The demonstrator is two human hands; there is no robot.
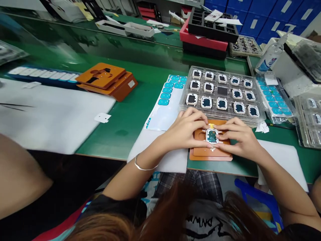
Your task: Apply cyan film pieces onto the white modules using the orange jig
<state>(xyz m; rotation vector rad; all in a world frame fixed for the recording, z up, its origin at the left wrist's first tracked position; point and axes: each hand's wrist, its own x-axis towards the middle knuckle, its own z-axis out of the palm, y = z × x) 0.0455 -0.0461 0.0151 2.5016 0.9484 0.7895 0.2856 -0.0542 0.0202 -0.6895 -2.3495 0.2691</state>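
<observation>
White plastic, rounded-square in outline, is forming the small frame (212, 137) lying directly between the left grip (188, 129) and the right grip (242, 139). Its slightly longer axis appears to be running away from the body; neither side is clearly nearer. Fingers of both hands are curving around it, thumbs at the near edge, fingertips touching or just beside the rim. Both grips are standing partly closed; whether either is holding firmly or only steadying, I cannot tell. A green, board-like face is showing inside the frame.

Beneath the grip, a flat, smooth orange fixture (211, 155) is carrying the frame, and a small yellow piece (212, 126) is sitting at the frame's far edge. Directly beyond the grip, a clear, glossy plastic tray (223, 114) is holding rows of similar white frames with dark interiors, one pocket showing a dark square. Left of the grip, a pale sheet is bearing blue rounded labels (164, 101); farther left, stepped orange blocks (107, 82) are resting on the glossy green table (130, 113). Soft-looking white sheeting (173, 164) is lying just left of the fixture.
</observation>
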